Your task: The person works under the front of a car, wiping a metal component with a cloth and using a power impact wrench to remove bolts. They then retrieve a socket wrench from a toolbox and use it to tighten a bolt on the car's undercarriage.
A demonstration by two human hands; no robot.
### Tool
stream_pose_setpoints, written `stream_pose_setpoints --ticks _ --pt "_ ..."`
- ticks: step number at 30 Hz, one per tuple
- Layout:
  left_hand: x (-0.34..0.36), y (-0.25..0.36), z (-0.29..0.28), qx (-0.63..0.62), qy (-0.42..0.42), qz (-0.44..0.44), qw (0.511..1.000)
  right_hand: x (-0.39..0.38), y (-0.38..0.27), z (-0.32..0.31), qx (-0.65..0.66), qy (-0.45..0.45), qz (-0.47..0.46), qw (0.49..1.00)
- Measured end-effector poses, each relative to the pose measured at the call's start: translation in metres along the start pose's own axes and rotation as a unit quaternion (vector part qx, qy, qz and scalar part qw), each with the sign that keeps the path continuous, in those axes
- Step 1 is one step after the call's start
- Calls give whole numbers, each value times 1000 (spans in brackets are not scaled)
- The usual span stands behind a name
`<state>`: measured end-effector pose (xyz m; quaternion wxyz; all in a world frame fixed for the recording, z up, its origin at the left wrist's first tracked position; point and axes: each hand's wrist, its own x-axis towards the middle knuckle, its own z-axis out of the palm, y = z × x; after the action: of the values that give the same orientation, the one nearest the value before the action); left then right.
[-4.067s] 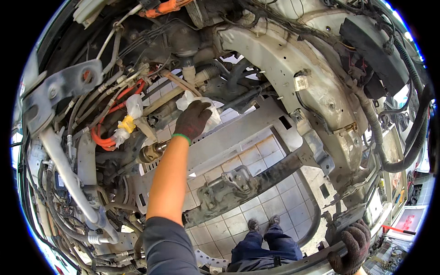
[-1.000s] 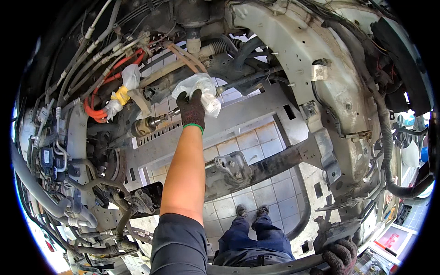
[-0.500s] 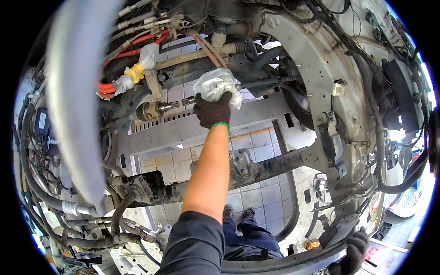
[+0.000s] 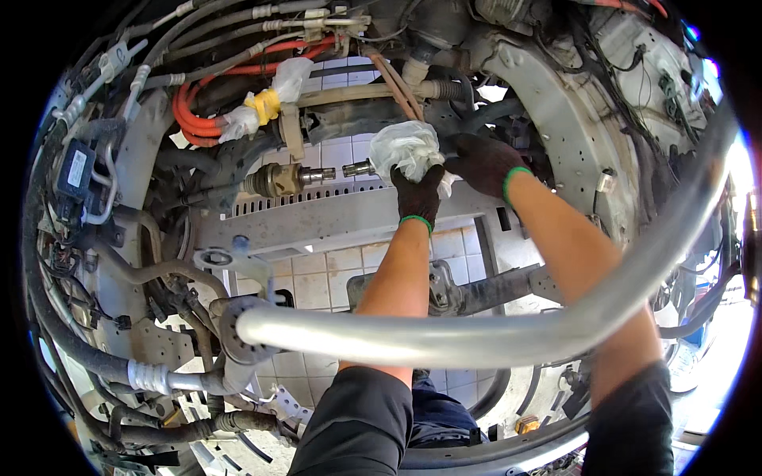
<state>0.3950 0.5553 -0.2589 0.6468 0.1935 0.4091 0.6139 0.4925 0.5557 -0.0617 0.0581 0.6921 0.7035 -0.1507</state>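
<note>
A drive shaft with its joint wrapped in a white plastic bag lies across the opening in the vehicle's front. Its splined stub end sticks out to the left. My left hand, in a dark glove with a green cuff, is closed on the underside of the wrapped joint. Just right of the bag, my right hand, gloved alike, closes over the shaft, which it mostly hides. Facing the stub across a small gap is a second shaft joint with a splined end.
A thick silver tube curves across the foreground, over both forearms. Orange cables with a yellow-taped, plastic-wrapped end hang at upper left. Below the shafts runs a slotted grey crossmember; a tiled floor shows beneath.
My right hand has come from the frame edge at lower right to the shaft beside the bag. My left hand stays on the wrapped joint. The view has shifted, and the silver tube now crosses low.
</note>
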Motion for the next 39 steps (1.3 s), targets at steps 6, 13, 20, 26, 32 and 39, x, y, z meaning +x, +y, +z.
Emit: stream_pose_setpoints --ticks 6,13,20,26,32,39 --pt "1 4 -6 -29 -54 -15 998 88 38 97 34 76 -1 996" --pt "0 5 -20 150 20 90 984 99 39 97 58 29 -69 996" --pt "-7 9 11 269 5 67 961 96 67 104 347 75 3 935" --pt "-26 -44 13 245 45 136 959 97 20 99 145 45 8 988" --pt "-43 -79 -24 217 -60 124 966 124 65 125 275 37 0 961" --pt "65 6 -39 498 -81 202 840 115 69 129 258 92 8 962"
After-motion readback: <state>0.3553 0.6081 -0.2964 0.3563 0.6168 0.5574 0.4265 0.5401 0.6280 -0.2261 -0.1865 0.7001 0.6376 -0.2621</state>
